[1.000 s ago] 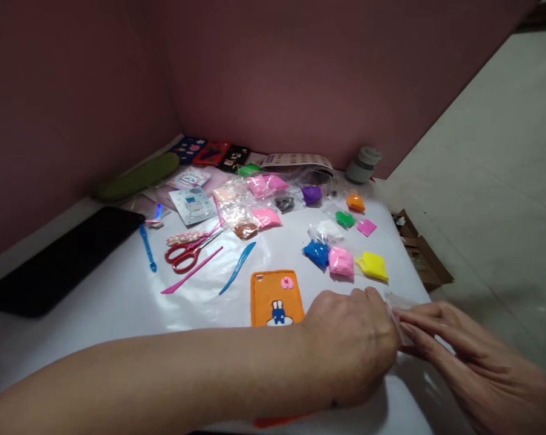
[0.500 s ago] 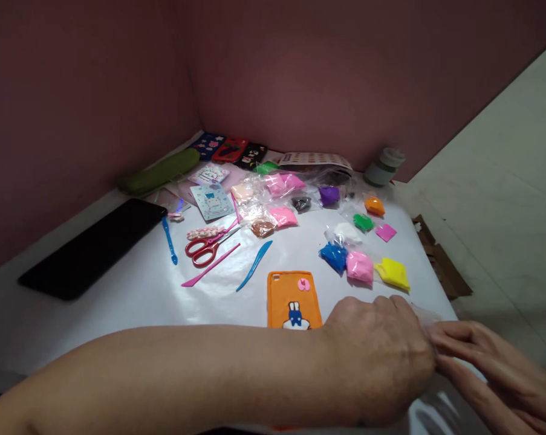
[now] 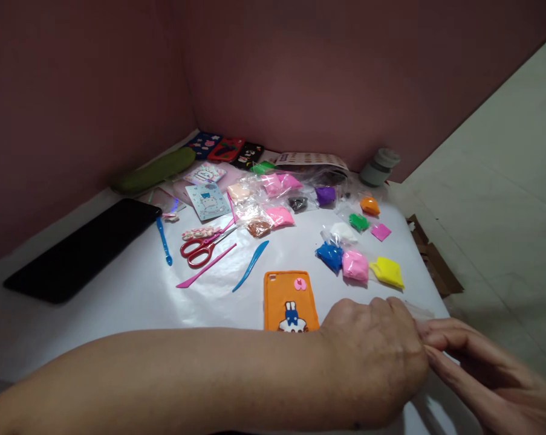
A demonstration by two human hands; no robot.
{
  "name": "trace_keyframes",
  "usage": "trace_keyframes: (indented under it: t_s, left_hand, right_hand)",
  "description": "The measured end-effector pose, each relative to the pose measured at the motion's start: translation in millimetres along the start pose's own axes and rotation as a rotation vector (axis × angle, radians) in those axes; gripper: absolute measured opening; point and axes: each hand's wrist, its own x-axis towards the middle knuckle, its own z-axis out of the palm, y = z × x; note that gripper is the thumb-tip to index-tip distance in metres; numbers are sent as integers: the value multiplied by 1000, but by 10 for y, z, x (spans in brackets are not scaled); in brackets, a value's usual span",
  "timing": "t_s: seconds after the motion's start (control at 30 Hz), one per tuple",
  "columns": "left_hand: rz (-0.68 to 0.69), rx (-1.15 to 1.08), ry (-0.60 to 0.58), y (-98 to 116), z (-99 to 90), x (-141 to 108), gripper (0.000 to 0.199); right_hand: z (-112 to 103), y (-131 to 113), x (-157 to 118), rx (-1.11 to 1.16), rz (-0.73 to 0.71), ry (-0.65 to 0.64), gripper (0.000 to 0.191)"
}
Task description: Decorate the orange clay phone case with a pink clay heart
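My left forearm crosses the front of the table. My left hand point(image 3: 375, 356) is closed at its end, back of the hand up, fingertips hidden. My right hand point(image 3: 485, 368) meets it from the right, thumb and fingers pinched at the left hand's far side. A clear plastic bag point(image 3: 418, 310) pokes out between the two hands; what is in it cannot be seen. Just beyond my left wrist lies an orange phone case point(image 3: 273, 302) decorated with a white-and-blue figure and a pink piece. My forearm covers its near end.
Clay packets, among them blue point(image 3: 329, 257), pink point(image 3: 355, 267) and yellow point(image 3: 388, 272), lie beyond my hands. Further left are red-handled scissors point(image 3: 198, 252), a blue modelling tool point(image 3: 251, 266) and a black slab point(image 3: 84, 251). A jar point(image 3: 380, 167) stands near the wall.
The whole view has shifted slightly, so things on the table sit a little further left. My right hand's fingers have moved slightly against the left hand; both stay together at the bag.
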Motion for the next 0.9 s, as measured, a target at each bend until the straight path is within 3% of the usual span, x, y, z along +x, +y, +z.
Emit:
trace_keyframes:
  t_s: [0.1,0.27,0.37,0.53,0.67,0.9]
  left_hand:
    - [-1,-25,-3,6,-10,7,27]
    - [-155,-226,-7,-32,-97,37,40]
    - [-187,-379,5,-97,-209,58,45]
    - [-204,-748,105,-147,-266,89,9]
    - [-279,-860,147,-158,-218,105,13]
    - [-299,-924,181,-170,-198,124,15]
  right_hand:
    - [3,-23,2,71,89,-68,24]
    - [9,-91,-17,121,214,48,21]
    - [29,-148,1,221,178,116,21]
    - [47,-214,7,334,184,82,21]
    - [58,-227,-10,260,157,43,17]
    - [91,-244,-76,204,43,110,2]
